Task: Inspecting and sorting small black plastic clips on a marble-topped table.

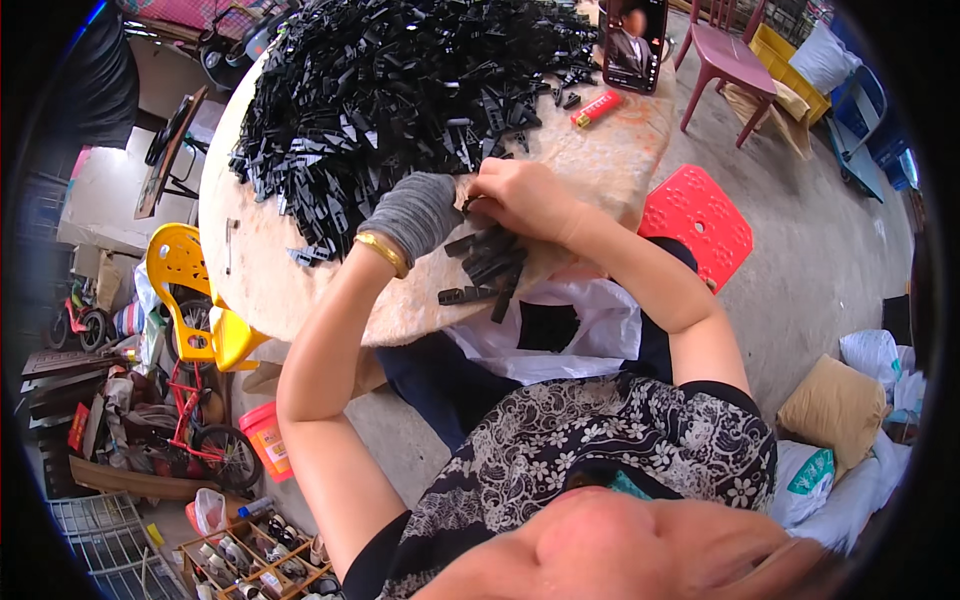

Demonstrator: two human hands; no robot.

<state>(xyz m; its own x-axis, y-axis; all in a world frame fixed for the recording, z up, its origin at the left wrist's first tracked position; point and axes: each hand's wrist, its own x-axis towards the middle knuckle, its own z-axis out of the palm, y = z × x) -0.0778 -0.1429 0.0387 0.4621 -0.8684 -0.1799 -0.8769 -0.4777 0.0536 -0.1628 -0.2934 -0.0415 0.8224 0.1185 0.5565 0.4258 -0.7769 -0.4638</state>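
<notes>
My left hand [412, 215], in a grey knitted glove with a gold bangle at the wrist, is closed at the near side of the round table [290, 290]. My bare right hand [525, 200] meets it, fingers pinched on a small black plastic piece [468, 206] between the two hands. Most of that piece is hidden by the fingers. Under my right hand lies a small group of black plastic strips [490, 262] at the table's edge. A large heap of black plastic pieces [370, 110] covers the far part of the table. Across my lap, a white bag [610, 325] gapes with black pieces [548, 327] inside.
A phone [634, 45] stands upright at the far right of the table, near a red tube [597, 108]. Around it are a red stool [698, 225], a yellow chair [185, 290] and a maroon chair [725, 60]. Sacks [835, 410] lie at right.
</notes>
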